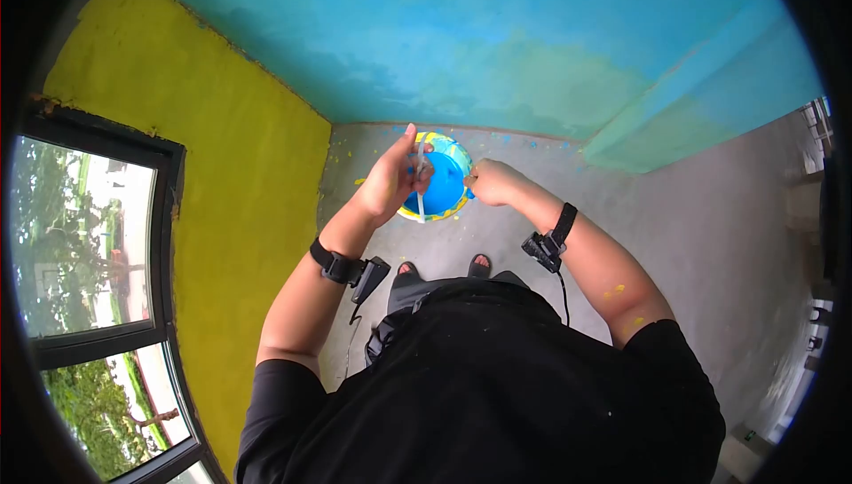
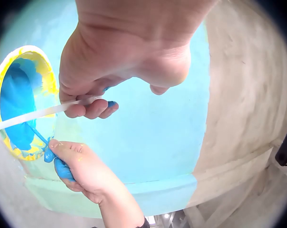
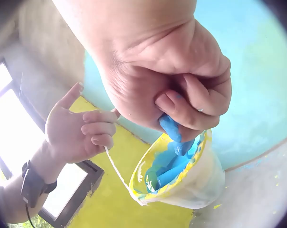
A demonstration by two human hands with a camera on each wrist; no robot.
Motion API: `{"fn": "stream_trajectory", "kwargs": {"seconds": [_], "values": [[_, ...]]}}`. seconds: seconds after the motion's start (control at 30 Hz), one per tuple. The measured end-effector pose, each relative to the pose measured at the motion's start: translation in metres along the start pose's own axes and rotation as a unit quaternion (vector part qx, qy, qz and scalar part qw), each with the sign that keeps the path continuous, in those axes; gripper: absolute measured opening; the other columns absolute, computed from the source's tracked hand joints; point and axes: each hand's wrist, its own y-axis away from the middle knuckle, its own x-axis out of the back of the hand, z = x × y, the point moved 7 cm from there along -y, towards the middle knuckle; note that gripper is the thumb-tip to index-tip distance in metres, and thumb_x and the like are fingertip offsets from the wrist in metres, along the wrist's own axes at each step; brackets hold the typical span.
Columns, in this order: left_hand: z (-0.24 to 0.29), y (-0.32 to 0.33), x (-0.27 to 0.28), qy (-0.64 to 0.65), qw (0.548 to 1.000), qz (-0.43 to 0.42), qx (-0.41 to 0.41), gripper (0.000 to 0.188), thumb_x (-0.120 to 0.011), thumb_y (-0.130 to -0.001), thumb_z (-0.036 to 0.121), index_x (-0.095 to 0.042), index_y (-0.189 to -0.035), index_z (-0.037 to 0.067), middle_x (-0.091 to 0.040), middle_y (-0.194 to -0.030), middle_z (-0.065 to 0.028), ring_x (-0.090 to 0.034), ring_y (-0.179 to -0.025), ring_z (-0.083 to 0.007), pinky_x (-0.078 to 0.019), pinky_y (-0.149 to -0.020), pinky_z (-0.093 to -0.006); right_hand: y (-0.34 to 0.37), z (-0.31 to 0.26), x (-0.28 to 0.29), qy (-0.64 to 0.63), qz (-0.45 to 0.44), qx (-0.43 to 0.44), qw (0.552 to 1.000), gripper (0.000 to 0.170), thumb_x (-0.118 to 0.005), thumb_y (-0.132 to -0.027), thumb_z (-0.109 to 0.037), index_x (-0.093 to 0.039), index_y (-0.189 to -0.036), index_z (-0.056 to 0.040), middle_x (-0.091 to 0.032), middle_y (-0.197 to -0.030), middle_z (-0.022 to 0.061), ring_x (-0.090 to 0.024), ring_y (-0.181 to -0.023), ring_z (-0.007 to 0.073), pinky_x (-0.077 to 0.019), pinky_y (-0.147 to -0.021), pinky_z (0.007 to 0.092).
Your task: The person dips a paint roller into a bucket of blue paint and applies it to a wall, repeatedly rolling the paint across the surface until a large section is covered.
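Note:
A white bucket (image 1: 454,152) smeared with yellow and blue hangs below my hands, with blue paint (image 1: 448,184) inside. My left hand (image 1: 387,181) holds its white handle (image 2: 43,112) in curled fingers, the thumb sticking out. Blue paint marks some of those fingertips. On the bucket's right side, my right hand (image 1: 499,184) grips a paint-covered paint roller (image 2: 37,133) by its handle. The thin blue shaft runs down into the bucket, and the blue roller head (image 3: 174,173) lies inside against the paint. Most of the roller's handle is hidden in my fist.
A blue-green wall (image 1: 461,49) rises in front, and a yellow-green wall (image 1: 240,138) with a black-framed window (image 1: 169,227) stands on the left. Paint spots dot the grey floor (image 1: 568,200) along the wall. My feet (image 1: 480,264) are just behind the bucket.

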Motion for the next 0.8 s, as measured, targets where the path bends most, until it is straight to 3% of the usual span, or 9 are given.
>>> {"fn": "stream_trajectory", "kwargs": {"seconds": [0.2,0.27,0.4,0.57,0.8], "values": [[-0.012,-0.011,0.005,0.009,1.000,0.029,-0.003,0.060,-0.045,-0.101,0.062,-0.051,-0.113,0.003,-0.045,-0.076,-0.0023,-0.040,-0.067,-0.0144,-0.0348,-0.066,-0.0285,0.001,0.002,0.013,0.041,0.012,-0.052,0.998,0.036,-0.062,-0.094,-0.033,-0.074,-0.098,0.0011,-0.071,-0.090,0.0256,-0.070,-0.087,0.0392,-0.0539,-0.079,0.0475],[-0.017,-0.019,0.020,0.009,0.999,0.030,-0.003,0.059,-0.045,-0.101,0.061,-0.051,-0.112,0.004,-0.045,-0.076,-0.0021,-0.039,-0.066,-0.0139,-0.0347,-0.065,-0.0279,-0.001,0.004,0.018,0.023,0.074,0.023,0.997,0.035,-0.063,-0.094,-0.031,-0.073,-0.092,0.0019,-0.069,-0.086,0.0252,-0.069,-0.082,0.0411,-0.0527,-0.076,0.0502],[-0.009,-0.036,0.029,0.014,0.999,0.028,0.010,0.054,-0.047,-0.101,0.061,-0.052,-0.110,0.008,-0.047,-0.073,-0.0011,-0.039,-0.063,-0.0122,-0.0334,-0.063,-0.0277,0.032,-0.016,0.061,0.045,0.072,0.021,0.996,0.030,-0.061,-0.095,-0.028,-0.072,-0.089,-0.0006,-0.070,-0.086,0.0248,-0.068,-0.085,0.0425,-0.0525,-0.078,0.0512],[0.026,-0.061,0.043,0.003,1.000,0.010,0.019,0.064,-0.050,-0.097,0.067,-0.050,-0.116,0.006,-0.048,-0.074,-0.0017,-0.039,-0.062,-0.0114,-0.0342,-0.061,-0.0274,0.040,-0.025,0.083,0.106,0.206,0.140,0.963,0.019,-0.063,-0.094,-0.020,-0.066,-0.086,-0.0035,-0.066,-0.076,0.0209,-0.064,-0.071,0.0420,-0.0494,-0.064,0.0516],[0.109,-0.085,0.034,-0.028,0.999,-0.026,0.009,0.072,-0.051,-0.094,0.071,-0.048,-0.119,0.004,-0.054,-0.078,-0.0060,-0.045,-0.063,-0.0138,-0.0390,-0.061,-0.0277,0.029,-0.036,0.117,0.105,0.275,0.132,0.947,0.016,-0.064,-0.093,-0.021,-0.066,-0.088,-0.0059,-0.065,-0.073,0.0200,-0.064,-0.069,0.0418,-0.0498,-0.061,0.0517]]}}
